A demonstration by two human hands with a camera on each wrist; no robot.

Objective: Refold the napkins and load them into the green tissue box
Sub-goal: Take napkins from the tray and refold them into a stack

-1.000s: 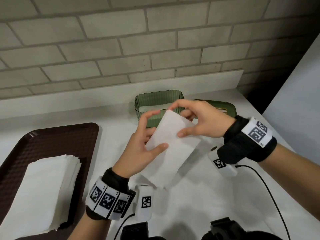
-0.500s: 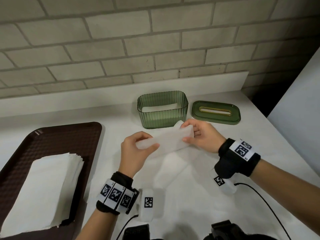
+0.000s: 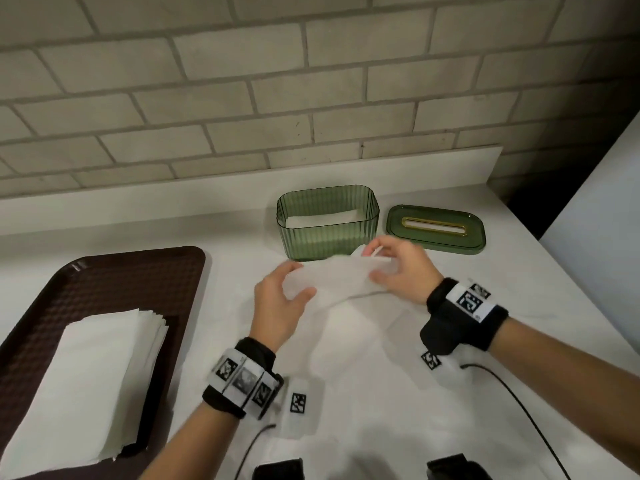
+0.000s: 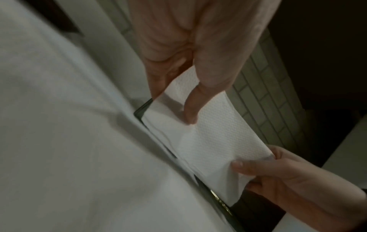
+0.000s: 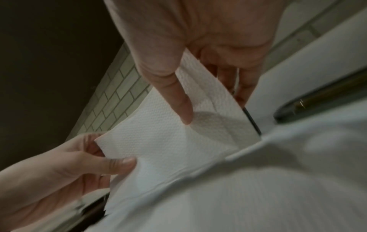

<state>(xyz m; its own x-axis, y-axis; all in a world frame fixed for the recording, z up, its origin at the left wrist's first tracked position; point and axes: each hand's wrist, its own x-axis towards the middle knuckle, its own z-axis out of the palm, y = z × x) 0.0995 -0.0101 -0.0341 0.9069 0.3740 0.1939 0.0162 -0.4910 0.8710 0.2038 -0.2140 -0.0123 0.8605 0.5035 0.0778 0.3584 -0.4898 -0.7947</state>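
A white folded napkin (image 3: 341, 278) hangs stretched between both hands just in front of the green tissue box (image 3: 327, 237). My left hand (image 3: 284, 299) pinches its left end between thumb and fingers, and my right hand (image 3: 391, 265) pinches the right end. The wrist views show the embossed napkin (image 4: 214, 141) (image 5: 168, 141) folded double, with thumbs on top. The ribbed box stands open with white napkins lying inside. A stack of napkins (image 3: 90, 386) lies on the brown tray (image 3: 138, 282) at the left.
The box's green lid (image 3: 436, 228) with a gold-rimmed slot lies flat to the right of the box. A brick wall and a white ledge run behind. A pale cabinet side stands at the far right. Black cables trail from both wrists.
The napkin went from upright and open in front of the box to a folded horizontal strip held lower; both hands shifted slightly right, toward the box.
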